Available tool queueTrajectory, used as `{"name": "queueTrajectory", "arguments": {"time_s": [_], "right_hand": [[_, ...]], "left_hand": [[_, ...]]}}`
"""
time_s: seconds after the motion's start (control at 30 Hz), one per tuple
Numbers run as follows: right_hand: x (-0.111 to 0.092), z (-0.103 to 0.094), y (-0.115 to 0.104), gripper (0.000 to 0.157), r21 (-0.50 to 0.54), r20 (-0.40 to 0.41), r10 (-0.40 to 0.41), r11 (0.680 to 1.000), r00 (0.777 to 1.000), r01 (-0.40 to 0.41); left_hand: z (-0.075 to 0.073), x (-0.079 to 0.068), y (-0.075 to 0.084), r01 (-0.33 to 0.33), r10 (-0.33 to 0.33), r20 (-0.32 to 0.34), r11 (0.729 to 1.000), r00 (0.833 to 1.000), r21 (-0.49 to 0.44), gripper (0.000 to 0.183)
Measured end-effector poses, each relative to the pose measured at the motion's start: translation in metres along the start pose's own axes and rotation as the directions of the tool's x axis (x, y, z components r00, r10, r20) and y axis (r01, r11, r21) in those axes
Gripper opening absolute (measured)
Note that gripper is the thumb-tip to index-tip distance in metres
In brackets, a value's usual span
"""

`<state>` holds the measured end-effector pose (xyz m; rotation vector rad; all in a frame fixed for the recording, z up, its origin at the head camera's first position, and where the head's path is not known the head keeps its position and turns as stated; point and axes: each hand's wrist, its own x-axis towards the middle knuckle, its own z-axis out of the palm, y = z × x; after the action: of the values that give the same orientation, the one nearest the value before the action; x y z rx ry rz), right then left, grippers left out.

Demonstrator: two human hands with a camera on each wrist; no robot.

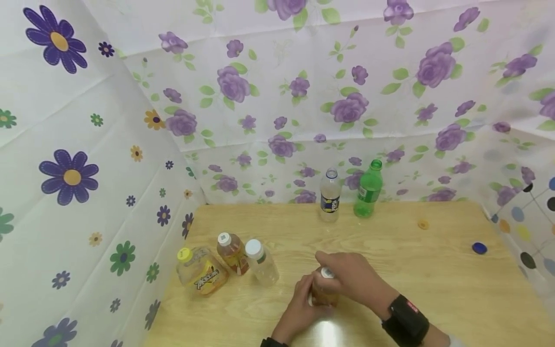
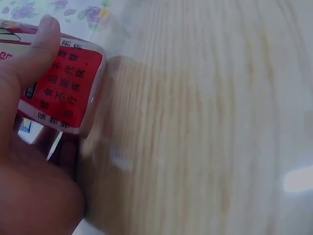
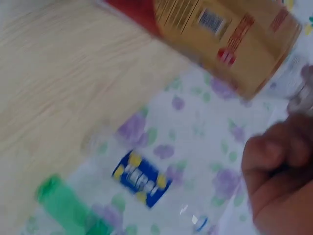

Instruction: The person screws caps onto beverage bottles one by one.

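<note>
Between my hands stands a bottle [image 1: 324,297] with a white cap [image 1: 327,273], near the front of the table. Its tan label with a barcode shows in the right wrist view, and the left wrist view shows a red panel [image 2: 73,88] with dark characters low on its side. My left hand [image 1: 302,303] grips the lower body, thumb [image 2: 43,46] along one side and fingers on the other. From above, my right hand [image 1: 353,279] holds the cap with curled fingers [image 3: 269,156], partly covering it.
To the left stand a yellow-capped bottle [image 1: 201,272], a white-capped brown bottle [image 1: 234,254] and a clear bottle [image 1: 264,270]. An uncapped clear bottle [image 1: 330,197] and a green bottle [image 1: 368,190] stand at the back. An orange cap [image 1: 423,224] and a blue cap [image 1: 479,248] lie right.
</note>
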<state>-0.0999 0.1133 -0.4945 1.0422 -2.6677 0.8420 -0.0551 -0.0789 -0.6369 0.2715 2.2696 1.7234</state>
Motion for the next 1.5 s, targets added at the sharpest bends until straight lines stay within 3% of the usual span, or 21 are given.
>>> {"name": "queueTrajectory", "arguments": {"time_s": [0.1,0.2,0.3,0.37,0.5,0.67,0.77,0.87,0.97,1.07,1.2,1.3,1.4,1.5], "right_hand": [[0.000,0.007,-0.010,0.032,-0.019,-0.062,0.109,0.994,0.992,-0.111],[0.000,0.011,-0.015,0.032,-0.029,-0.111,0.213,0.976,0.971,-0.218],[0.000,0.012,-0.011,0.033,-0.026,-0.093,0.240,0.970,0.966,-0.243],[-0.001,0.012,-0.004,0.031,-0.020,-0.067,0.207,0.978,0.976,-0.209],[-0.005,0.012,0.017,0.025,-0.024,-0.097,0.033,0.999,0.995,-0.035],[-0.010,0.010,0.038,0.029,-0.061,-0.228,-0.163,0.986,0.960,0.153],[-0.009,0.009,0.039,0.025,-0.085,-0.283,-0.198,0.980,0.938,0.181],[-0.006,0.012,0.034,0.022,-0.106,-0.311,-0.186,0.981,0.932,0.161],[-0.007,0.015,0.031,0.021,-0.122,-0.330,-0.125,0.989,0.935,0.089],[-0.011,0.017,0.034,0.024,-0.108,-0.337,0.023,0.992,0.941,-0.063],[-0.020,0.015,0.046,0.029,-0.025,-0.278,0.283,0.953,0.918,-0.301],[-0.029,0.015,0.055,0.033,0.018,-0.227,0.362,0.930,0.904,-0.367],[-0.039,0.016,0.063,0.030,0.033,-0.215,0.285,0.958,0.934,-0.284],[-0.044,0.017,0.069,0.024,0.049,-0.244,0.101,0.995,0.965,-0.092]], "left_hand": [[0.005,0.000,0.000,0.010,-0.010,-0.058,1.000,0.998,-0.011,0.077],[0.010,0.001,0.001,-0.006,0.006,-0.101,1.000,0.995,0.001,0.073],[0.010,0.001,0.002,0.000,0.004,-0.108,1.000,0.994,0.031,0.071],[0.008,0.001,0.002,0.019,-0.015,-0.082,0.999,0.996,0.042,0.072],[0.002,0.001,0.001,0.037,-0.036,-0.013,0.999,0.999,0.031,0.078],[0.004,0.003,0.000,0.012,-0.013,0.015,0.999,1.000,0.029,0.081],[0.004,0.003,0.001,0.005,-0.005,0.015,1.000,1.000,0.008,0.076],[0.004,0.002,0.002,0.000,0.000,0.002,1.000,1.000,-0.024,0.073],[0.006,-0.001,0.001,0.009,-0.010,-0.024,0.999,1.000,-0.046,0.074],[0.010,-0.004,0.001,0.022,-0.024,-0.052,0.999,0.998,-0.041,0.077],[0.013,-0.005,-0.001,0.031,-0.032,-0.096,0.999,0.995,-0.006,0.079],[0.010,-0.004,-0.003,0.038,-0.038,-0.088,0.999,0.995,-0.002,0.080],[0.001,-0.003,-0.006,0.045,-0.046,-0.045,0.999,0.998,-0.021,0.079],[-0.010,-0.003,-0.008,0.063,-0.062,0.015,0.996,0.998,-0.065,0.078]]}}
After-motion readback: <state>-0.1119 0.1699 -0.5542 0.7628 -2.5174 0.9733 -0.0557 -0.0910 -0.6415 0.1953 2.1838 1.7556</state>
